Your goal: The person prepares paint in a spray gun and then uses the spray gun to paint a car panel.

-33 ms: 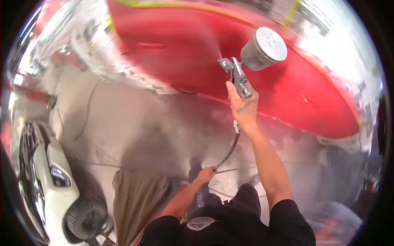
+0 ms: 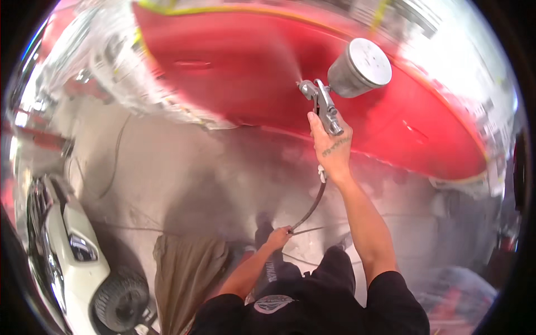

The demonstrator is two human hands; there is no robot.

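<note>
My right hand is closed around the handle of a silver spray gun, held up close to a red car body panel. A grey paint cup with a pale lid is fixed to the gun and tilts to the right. Pale mist fans out from the nozzle onto the panel. From the gun's lower end a dark air hose hangs down past my right wrist. Lower down, in front of my legs, my left hand grips this hose.
Yellow tape and masking paper border the panel. At the lower left stands a white vehicle with a dark tyre. Beside it hangs a brown cloth. Thin lines run over the grey floor.
The red panel sits slightly further left in view, and the white vehicle a little lower. Both hands keep their hold, and mist still leaves the spray gun.
</note>
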